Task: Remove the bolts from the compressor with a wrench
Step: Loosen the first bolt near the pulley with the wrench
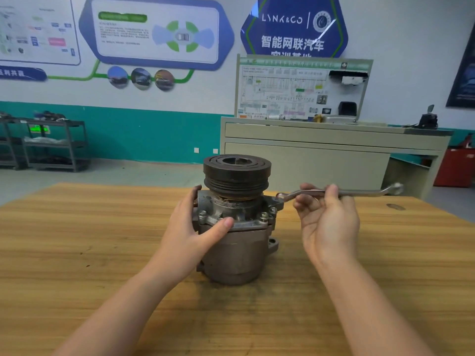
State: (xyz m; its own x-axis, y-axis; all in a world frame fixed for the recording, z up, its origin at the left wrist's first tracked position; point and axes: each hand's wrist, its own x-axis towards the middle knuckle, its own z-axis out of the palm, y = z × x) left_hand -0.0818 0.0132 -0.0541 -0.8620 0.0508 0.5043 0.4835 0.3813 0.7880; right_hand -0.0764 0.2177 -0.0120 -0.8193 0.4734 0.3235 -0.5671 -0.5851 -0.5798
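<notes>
Beyond the far edge of the wooden table (77,240) stood a beige training bench (321,150) carrying an upright wiring-diagram board (300,91). A grey shelf rack (56,145) stood at far left against the teal-banded wall, and a red cabinet (455,167) at far right. Posters and a blue hexagonal sign (293,27) hung on the wall.

The compressor (236,222) stood upright near the middle of the table, long axis vertical, with the dark grooved pulley (236,173) on top and facing up. A mounting lug (273,244) projected from the body to the right. Several bolts (264,215) sat heads-up around the flange below the pulley; one more showed at the left (202,213).

The left hand (191,227) held the compressor from its left side, thumb laid across the near flange, fingers wrapped round the far side and partly hidden by the housing.

The wrench (341,192) lay roughly level, long axis running left to right. Its left ring end met the compressor's right flange; whether it sat on a bolt head could not be told. The right ring end pointed away to the right, clear of the table. The right hand (331,222) pinched the shank near its middle between thumb and fingertips, palm turned toward the camera, covering part of the shank.
</notes>
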